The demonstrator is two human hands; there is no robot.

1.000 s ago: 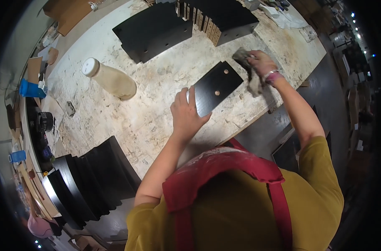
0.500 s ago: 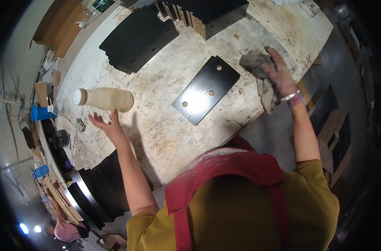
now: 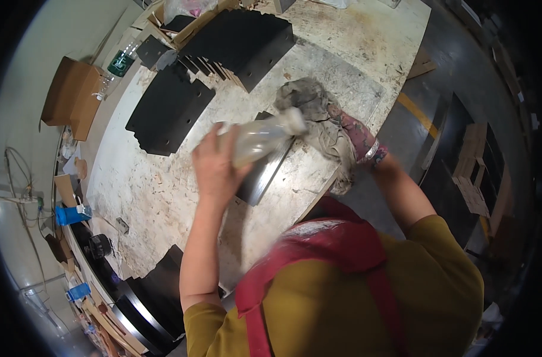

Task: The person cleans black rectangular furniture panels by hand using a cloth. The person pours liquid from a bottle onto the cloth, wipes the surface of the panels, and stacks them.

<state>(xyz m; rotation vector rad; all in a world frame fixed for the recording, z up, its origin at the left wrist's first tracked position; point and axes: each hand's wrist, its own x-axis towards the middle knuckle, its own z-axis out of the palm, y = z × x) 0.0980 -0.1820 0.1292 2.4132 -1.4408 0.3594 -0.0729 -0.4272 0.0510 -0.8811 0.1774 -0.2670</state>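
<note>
My left hand (image 3: pixel 216 166) is closed around a clear plastic bottle (image 3: pixel 259 141) with a white cap and cloudy, pale contents. The bottle lies tilted nearly level in the air, its cap end toward the right and slightly blurred. Beneath it a black board (image 3: pixel 260 189) rests on the worktable, partly covered by the bottle and my left hand. My right hand (image 3: pixel 349 132) grips a grey, stained rag (image 3: pixel 309 98) at the board's right. Folds of cloth hide most of its fingers, and part of the rag hangs toward the table edge.
Stacks of black boards stand at the far left (image 3: pixel 169 110) and far middle (image 3: pixel 241 41) of the stained white worktable (image 3: pixel 158 184). More dark boards (image 3: pixel 155 297) are stacked at lower left. An open cardboard box (image 3: pixel 74 98) and a blue container (image 3: pixel 71 214) lie along the left.
My left hand has taken hold of the bottle, lifted it and carried it right, over the board. My right hand has moved left with the rag. The whole view has shifted.
</note>
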